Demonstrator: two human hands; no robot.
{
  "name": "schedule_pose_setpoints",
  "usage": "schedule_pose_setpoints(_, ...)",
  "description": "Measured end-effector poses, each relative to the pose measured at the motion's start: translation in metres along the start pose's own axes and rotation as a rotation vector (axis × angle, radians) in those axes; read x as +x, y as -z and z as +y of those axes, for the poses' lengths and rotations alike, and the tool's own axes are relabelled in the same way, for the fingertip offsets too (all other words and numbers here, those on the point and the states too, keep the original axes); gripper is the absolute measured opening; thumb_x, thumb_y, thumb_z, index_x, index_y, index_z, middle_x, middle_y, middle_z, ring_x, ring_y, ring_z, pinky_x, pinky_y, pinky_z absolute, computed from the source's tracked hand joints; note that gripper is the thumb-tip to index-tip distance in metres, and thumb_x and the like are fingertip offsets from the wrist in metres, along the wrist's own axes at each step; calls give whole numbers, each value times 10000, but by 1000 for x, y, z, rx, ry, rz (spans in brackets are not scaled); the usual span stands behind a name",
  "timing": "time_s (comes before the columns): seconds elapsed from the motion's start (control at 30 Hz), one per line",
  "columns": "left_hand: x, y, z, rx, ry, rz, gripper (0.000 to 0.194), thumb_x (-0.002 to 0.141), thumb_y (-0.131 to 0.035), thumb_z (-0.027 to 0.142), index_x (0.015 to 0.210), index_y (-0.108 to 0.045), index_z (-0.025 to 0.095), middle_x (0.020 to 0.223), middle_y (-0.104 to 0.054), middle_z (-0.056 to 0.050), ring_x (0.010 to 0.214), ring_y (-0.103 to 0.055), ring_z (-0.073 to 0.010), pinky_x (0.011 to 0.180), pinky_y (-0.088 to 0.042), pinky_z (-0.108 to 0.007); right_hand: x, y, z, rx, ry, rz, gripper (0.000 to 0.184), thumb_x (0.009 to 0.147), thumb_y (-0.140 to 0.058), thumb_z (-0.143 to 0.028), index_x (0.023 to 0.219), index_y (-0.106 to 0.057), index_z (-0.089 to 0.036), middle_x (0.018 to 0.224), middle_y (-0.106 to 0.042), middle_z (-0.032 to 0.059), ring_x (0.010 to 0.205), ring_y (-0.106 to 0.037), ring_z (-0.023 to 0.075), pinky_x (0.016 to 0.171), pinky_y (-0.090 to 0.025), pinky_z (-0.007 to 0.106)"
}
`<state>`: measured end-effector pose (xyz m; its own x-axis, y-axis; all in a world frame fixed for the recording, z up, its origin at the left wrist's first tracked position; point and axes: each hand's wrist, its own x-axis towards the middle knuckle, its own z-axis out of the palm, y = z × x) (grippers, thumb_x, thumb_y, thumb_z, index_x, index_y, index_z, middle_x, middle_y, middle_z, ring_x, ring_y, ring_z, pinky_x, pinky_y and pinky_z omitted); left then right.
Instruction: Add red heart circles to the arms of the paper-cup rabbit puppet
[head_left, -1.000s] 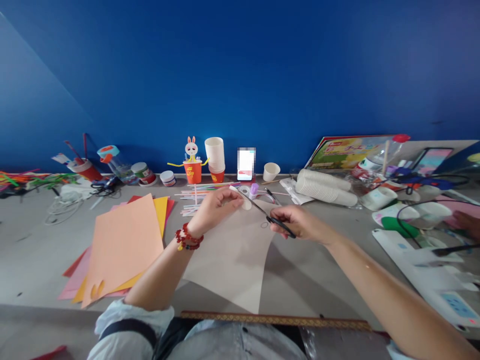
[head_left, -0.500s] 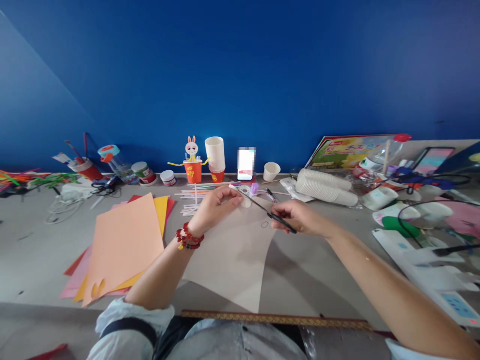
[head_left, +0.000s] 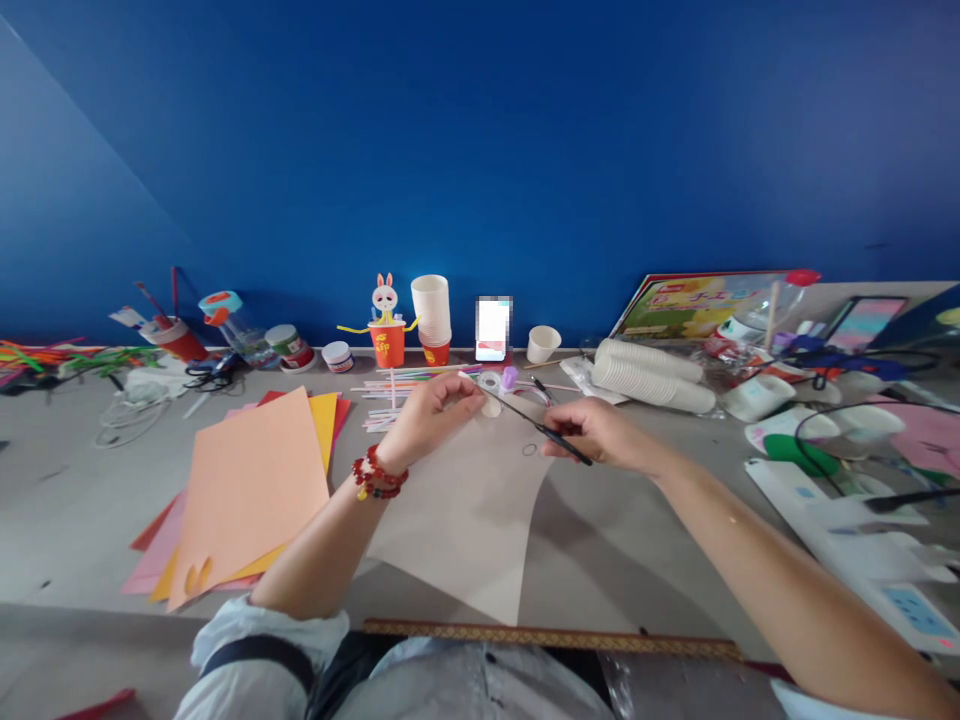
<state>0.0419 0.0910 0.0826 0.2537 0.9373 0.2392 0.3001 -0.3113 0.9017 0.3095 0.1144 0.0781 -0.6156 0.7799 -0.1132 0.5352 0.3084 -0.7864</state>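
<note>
My right hand [head_left: 589, 432] grips a pair of black-handled scissors [head_left: 564, 445], its fingers closed round the handles. The blades point left, and their tips reach my left hand [head_left: 442, 410]. That hand is pinched on a small piece of white paper [head_left: 491, 407], whose pale rounded edge shows beside the thumb. My fingers hide the rest of the piece. Under both hands lies a large white sheet of paper [head_left: 457, 520] with a small circle outline [head_left: 529, 450] drawn on it. A red bead bracelet circles my left wrist.
Coloured paper sheets [head_left: 255, 480] lie to the left. Straws [head_left: 382, 390], a rabbit figure on a red cup [head_left: 388, 345], stacked cups [head_left: 431, 305] and a phone [head_left: 492, 330] line the back. More paper cups [head_left: 652, 378] and a power strip [head_left: 847, 560] are on the right.
The scissors have shifted very slightly at my left fingertips, and their blades look a little different in angle. Both hands stay in nearly the same place.
</note>
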Motion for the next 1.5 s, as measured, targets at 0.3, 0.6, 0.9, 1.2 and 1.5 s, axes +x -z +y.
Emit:
schedule_pose_setpoints(0.3,-3,0,5,-60,38,12,214,880,-614,378,829,-675,179,854,-662,-26,750,-569,-141,662,-433,-235,-2,2,-3,-30,23,9,482,770,-725,-549,600,-440,-199,551,-388,-66,527,-339,99,491,-200,255)
schedule_pose_setpoints(0.6,-5,-2,5,-139,79,-6,218,871,-625,377,814,-661,170,777,-643,-4,669,-538,-117,613,-400,-224,-4,-1,-6,5,-26,-39,462,816,-695,-509,604,-422,-203,530,-434,-58,517,-372,105,492,-225,257)
schedule_pose_setpoints(0.9,-5,0,2,-165,117,-44,242,879,-617,393,840,-673,161,773,-631,-11,654,-502,-110,590,-368,-215,-5,-1,-10,0,-25,-35,452,789,-724,-507,590,-461,-198,516,-446,-59,499,-375,98,481,-219,250)
schedule_pose_setpoints(1.2,-5,1,5,-97,77,-12,218,868,-622,388,847,-697,184,803,-663,-9,690,-543,-118,621,-397,-221,-3,-6,-10,104,-69,-91,435,797,-703,-502,592,-459,-205,516,-552,-37,448,-403,93,438,-245,239)
schedule_pose_setpoints(1.5,-5,1,3,-83,76,-23,236,864,-623,400,843,-704,180,779,-656,-15,659,-525,-114,587,-385,-221,-2,-5,-11,68,10,-32,466,767,-735,-509,552,-452,-206,472,-471,-60,463,-382,97,457,-226,243)
